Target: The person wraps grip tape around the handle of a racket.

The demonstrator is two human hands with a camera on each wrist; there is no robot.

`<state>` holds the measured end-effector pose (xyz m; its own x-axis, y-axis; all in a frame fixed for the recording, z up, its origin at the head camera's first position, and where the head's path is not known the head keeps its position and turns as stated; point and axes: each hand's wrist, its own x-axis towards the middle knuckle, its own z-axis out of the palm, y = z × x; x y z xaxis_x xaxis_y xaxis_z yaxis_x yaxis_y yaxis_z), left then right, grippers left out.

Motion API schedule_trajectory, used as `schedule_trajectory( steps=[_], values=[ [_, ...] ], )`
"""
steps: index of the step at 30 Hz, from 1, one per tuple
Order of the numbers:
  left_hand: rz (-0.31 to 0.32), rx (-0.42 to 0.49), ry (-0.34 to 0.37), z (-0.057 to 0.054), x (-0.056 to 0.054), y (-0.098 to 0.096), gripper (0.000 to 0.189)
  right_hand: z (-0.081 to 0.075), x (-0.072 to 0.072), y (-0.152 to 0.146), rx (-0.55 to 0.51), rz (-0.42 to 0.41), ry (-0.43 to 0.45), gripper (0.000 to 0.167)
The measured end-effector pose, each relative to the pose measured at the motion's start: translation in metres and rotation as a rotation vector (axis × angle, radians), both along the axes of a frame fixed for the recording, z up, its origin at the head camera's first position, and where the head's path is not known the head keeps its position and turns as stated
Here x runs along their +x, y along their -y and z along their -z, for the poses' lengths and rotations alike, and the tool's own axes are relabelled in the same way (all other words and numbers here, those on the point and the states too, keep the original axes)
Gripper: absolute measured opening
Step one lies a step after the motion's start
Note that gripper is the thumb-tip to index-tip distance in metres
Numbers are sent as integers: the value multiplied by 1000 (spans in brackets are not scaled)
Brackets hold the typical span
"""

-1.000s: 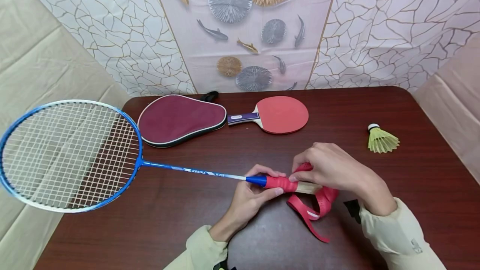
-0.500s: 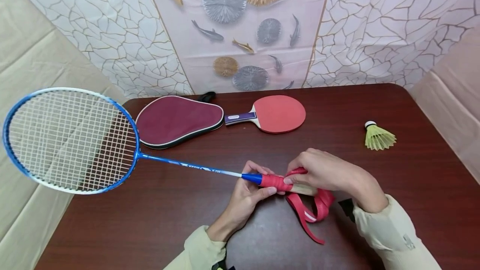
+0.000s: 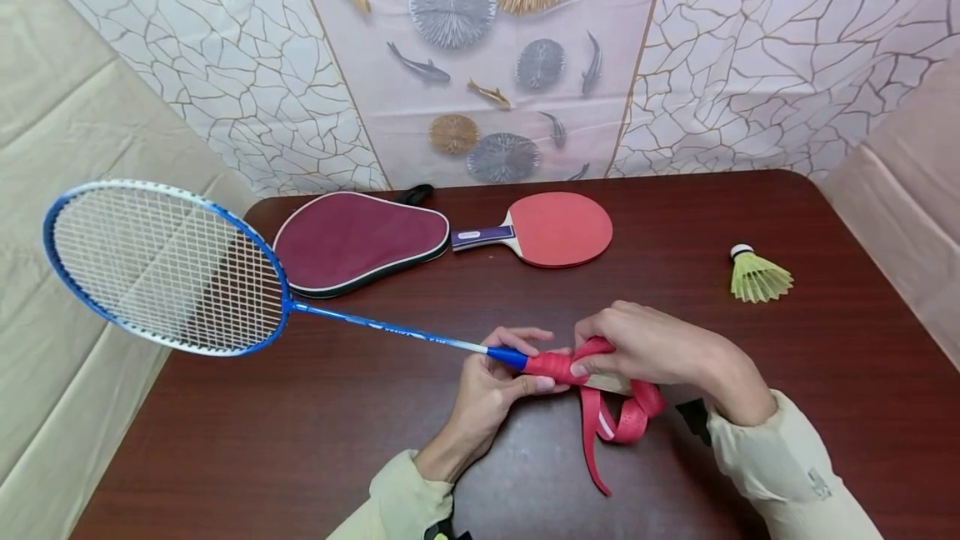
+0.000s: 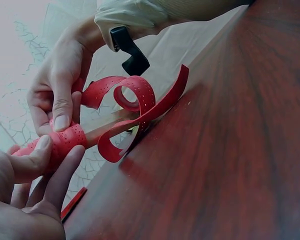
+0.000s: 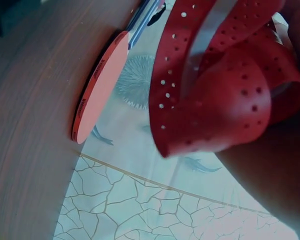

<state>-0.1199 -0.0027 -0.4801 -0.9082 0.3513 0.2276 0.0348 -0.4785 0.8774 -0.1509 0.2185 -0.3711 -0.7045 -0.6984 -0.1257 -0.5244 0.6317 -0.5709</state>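
A blue and white badminton racket (image 3: 420,333) is held tilted, its strung head up at the left. My left hand (image 3: 483,398) grips its handle, thumb and fingers around the part wrapped in red perforated grip tape (image 4: 65,142). My right hand (image 3: 648,344) pinches the tape against the handle, at the edge of the wrapped part. Beyond that edge the bare wooden handle (image 3: 609,382) shows. Loose tape curls below the right hand, one tail hanging down; in the right wrist view a big loop of this tape (image 5: 225,110) covers much of the scene.
On the dark wooden table (image 3: 300,457), a maroon paddle case (image 3: 360,244) lies behind the racket shaft. To its right is a red table tennis paddle (image 3: 562,229) with a purple handle. A yellow shuttlecock (image 3: 759,275) lies at the right. A patterned cloth (image 3: 502,65) hangs behind.
The racket has turned about its shaft, so its head looks narrower and tilts more. The tape's loose tail has swung left. Some left-hand fingers have lifted and spread a little.
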Motion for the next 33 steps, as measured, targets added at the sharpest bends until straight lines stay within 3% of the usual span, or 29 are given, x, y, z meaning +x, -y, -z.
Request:
schedule_trajectory(
  steps=[3, 10, 17, 22, 30, 33],
  values=[
    [-5, -47, -29, 0, 0, 1, 29, 1, -1, 1, 20, 22, -7, 24],
    [60, -14, -46, -1, 0, -1, 50, 8, -1, 11, 58, 46, -25, 36],
    [33, -114, -15, 0, -1, -2, 41, 12, 1, 13, 90, 66, -18, 37],
    [13, -113, -29, -1, -1, -1, 41, 9, 0, 9, 88, 69, -50, 36],
    [13, -76, -29, -1, -1, -2, 42, -1, -2, -4, 33, 77, -26, 31],
    [8, -74, -29, -2, -1, -2, 42, -4, -2, -7, 46, 64, -85, 30]
  ],
)
